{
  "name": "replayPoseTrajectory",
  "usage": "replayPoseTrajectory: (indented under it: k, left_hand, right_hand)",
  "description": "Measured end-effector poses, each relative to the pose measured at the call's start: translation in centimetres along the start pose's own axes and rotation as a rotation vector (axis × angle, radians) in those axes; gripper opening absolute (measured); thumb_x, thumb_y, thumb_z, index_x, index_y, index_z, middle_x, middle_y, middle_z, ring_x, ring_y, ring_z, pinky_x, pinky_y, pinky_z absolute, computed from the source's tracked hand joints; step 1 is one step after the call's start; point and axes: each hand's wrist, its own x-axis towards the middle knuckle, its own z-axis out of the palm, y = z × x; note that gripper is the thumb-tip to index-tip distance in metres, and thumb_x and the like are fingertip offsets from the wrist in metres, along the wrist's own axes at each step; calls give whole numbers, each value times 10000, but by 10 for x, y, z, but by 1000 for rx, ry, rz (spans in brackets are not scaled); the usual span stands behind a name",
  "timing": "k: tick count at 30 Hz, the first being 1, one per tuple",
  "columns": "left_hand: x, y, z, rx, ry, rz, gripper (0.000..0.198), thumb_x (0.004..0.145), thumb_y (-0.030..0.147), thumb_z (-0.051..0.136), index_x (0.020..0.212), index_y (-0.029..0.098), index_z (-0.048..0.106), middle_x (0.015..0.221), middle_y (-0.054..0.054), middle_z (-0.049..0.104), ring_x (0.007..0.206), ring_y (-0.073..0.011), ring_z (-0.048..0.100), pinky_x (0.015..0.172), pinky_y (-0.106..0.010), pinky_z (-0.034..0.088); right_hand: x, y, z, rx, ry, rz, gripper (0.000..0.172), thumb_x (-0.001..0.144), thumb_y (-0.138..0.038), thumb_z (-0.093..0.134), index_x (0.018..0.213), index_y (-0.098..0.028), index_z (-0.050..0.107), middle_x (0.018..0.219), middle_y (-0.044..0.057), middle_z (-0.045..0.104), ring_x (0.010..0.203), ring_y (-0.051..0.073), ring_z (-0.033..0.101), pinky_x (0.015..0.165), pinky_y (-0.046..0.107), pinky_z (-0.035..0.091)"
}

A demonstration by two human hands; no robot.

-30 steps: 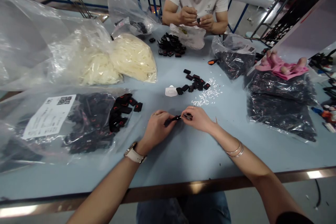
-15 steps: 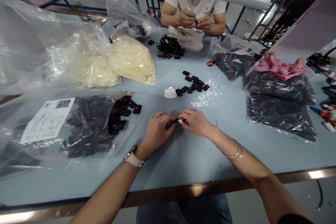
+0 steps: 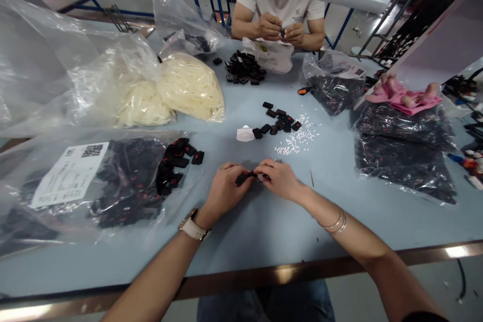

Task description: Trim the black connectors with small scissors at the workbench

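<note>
My left hand (image 3: 228, 184) is closed on a small black plastic part (image 3: 244, 178), just above the blue table. Against that part's right end, my right hand (image 3: 278, 177) pinches something small, partly white and dark; the fingers hide most of it, so I cannot tell its kind. Beyond my hands lie a loose group of black plastic parts (image 3: 279, 122) and a scatter of tiny white pieces (image 3: 296, 140). A small white printed card (image 3: 245, 134) lies beside them.
At left, a clear bag (image 3: 124, 181) spills black parts; behind it sit bags of cream pieces (image 3: 190, 88). Stacked bags (image 3: 403, 156) carry pink gloves (image 3: 405, 94) at right. Across the table (image 3: 241, 251), a co-worker (image 3: 279, 15) handles a small dark part near a black pile (image 3: 244, 66).
My right hand has shifted slightly left, closer to my left hand, and its fingers cover more of the white piece. The things on the table look unchanged.
</note>
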Motion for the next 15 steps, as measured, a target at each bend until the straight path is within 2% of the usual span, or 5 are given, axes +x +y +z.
replayPoseTrajectory:
  k: [4, 8, 15]
  left_hand:
    - [0, 0, -1, 0, 2, -15, 74, 811, 240, 609, 782, 190, 654, 737, -33, 682, 779, -212, 633, 744, -344, 492]
    - [0, 0, -2, 10, 3, -29, 62, 803, 238, 618, 783, 189, 650, 746, -38, 682, 790, -218, 635, 733, -340, 492]
    - [1, 1, -2, 9, 1, -15, 61, 808, 239, 612, 778, 197, 645, 736, -32, 677, 784, -212, 635, 716, -328, 487]
  right_hand:
    - [3, 2, 4, 117, 55, 62, 174, 842, -140, 599, 965, -205, 702, 959, 40, 687, 823, 130, 626, 731, 231, 451]
    - [5, 4, 6, 147, 83, 140, 195, 835, -192, 645, 1018, -209, 711, 957, 44, 697, 827, 143, 635, 750, 247, 466]
    - [3, 7, 9, 141, 87, 84, 210, 861, -188, 609, 1025, -238, 730, 959, 41, 716, 835, 143, 648, 739, 245, 472]
